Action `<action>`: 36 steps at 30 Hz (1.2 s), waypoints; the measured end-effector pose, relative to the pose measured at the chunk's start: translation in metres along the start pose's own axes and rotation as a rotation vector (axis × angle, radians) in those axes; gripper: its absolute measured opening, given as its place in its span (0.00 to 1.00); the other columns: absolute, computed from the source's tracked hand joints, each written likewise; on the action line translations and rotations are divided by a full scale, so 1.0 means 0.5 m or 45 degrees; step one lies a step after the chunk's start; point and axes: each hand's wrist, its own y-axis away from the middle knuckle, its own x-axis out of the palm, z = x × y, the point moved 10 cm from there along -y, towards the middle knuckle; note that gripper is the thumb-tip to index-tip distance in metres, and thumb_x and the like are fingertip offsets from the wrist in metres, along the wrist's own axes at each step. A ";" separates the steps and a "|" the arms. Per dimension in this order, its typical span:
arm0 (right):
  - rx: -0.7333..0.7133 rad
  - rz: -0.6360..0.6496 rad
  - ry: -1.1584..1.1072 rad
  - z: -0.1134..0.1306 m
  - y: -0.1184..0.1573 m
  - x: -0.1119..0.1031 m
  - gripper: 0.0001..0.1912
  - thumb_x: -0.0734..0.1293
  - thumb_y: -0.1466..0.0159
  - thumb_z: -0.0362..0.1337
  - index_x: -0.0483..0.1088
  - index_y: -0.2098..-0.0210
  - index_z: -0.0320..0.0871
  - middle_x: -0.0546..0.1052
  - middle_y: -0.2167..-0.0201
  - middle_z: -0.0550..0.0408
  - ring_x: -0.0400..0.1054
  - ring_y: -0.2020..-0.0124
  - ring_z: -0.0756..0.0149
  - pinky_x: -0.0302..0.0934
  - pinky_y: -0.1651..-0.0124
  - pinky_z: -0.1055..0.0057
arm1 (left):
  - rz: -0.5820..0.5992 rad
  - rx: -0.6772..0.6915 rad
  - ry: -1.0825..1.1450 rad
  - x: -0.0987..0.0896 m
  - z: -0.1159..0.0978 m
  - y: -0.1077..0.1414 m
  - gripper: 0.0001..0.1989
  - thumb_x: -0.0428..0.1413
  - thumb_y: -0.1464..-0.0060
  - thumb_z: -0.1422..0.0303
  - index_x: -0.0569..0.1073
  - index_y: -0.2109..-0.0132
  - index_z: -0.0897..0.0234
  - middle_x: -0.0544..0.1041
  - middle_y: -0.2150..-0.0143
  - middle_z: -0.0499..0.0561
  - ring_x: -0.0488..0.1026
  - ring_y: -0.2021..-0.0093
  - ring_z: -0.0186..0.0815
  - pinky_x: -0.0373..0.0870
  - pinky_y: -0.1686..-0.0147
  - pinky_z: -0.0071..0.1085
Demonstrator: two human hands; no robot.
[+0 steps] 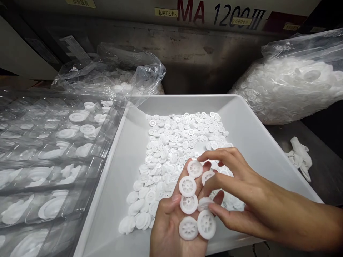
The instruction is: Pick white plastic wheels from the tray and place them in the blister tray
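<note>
My left hand lies palm up over a white tray, holding several white plastic gears, such as a spoked gear near the palm's base. My right hand reaches in from the right. Its thumb and a finger pinch a toothed white gear just above my left palm. A loose heap of white gears and discs covers the tray floor beneath both hands.
The white tray's rim surrounds the heap. Stacked clear blister trays hold white parts at left. Plastic bags of white parts sit behind and at right. A white glove lies on a steel surface. A machine panel stands behind.
</note>
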 end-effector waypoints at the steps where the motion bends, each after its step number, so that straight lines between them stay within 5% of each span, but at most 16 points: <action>1: 0.012 0.000 -0.012 -0.002 -0.001 0.001 0.09 0.59 0.32 0.39 0.61 0.53 0.48 0.52 0.41 0.58 0.41 0.36 0.77 0.48 0.38 0.81 | 0.000 -0.005 0.014 0.002 0.000 -0.001 0.22 0.45 0.40 0.66 0.71 0.42 0.62 0.67 0.40 0.55 0.59 0.37 0.47 0.50 0.36 0.45; 11: 0.164 -0.054 -0.168 -0.041 0.001 0.008 0.17 0.60 0.33 0.42 0.52 0.47 0.52 0.53 0.41 0.62 0.44 0.38 0.82 0.50 0.41 0.88 | -0.062 -0.033 -0.006 -0.007 -0.003 -0.005 0.19 0.47 0.41 0.65 0.75 0.47 0.56 0.69 0.41 0.52 0.66 0.42 0.47 0.58 0.40 0.43; 18: 0.164 -0.081 -0.229 -0.056 -0.012 0.006 0.19 0.62 0.34 0.40 0.54 0.45 0.54 0.57 0.43 0.63 0.51 0.41 0.79 0.52 0.42 0.83 | -0.380 0.061 0.092 -0.060 -0.021 -0.003 0.22 0.48 0.44 0.70 0.71 0.43 0.52 0.73 0.47 0.54 0.69 0.45 0.42 0.73 0.58 0.29; 29: 0.170 -0.118 -0.368 -0.082 -0.022 0.008 0.14 0.65 0.35 0.42 0.62 0.50 0.53 0.64 0.50 0.64 0.58 0.48 0.76 0.58 0.47 0.76 | -0.588 0.133 0.122 -0.052 -0.021 0.003 0.31 0.51 0.48 0.72 0.61 0.36 0.54 0.75 0.51 0.56 0.73 0.50 0.46 0.72 0.53 0.46; 36: 0.221 -0.116 -0.429 -0.091 -0.030 0.006 0.14 0.66 0.37 0.40 0.62 0.52 0.50 0.66 0.52 0.63 0.60 0.51 0.76 0.59 0.49 0.76 | -0.606 0.155 -0.021 -0.056 -0.029 0.002 0.32 0.50 0.49 0.72 0.60 0.36 0.58 0.73 0.48 0.59 0.70 0.47 0.49 0.72 0.52 0.47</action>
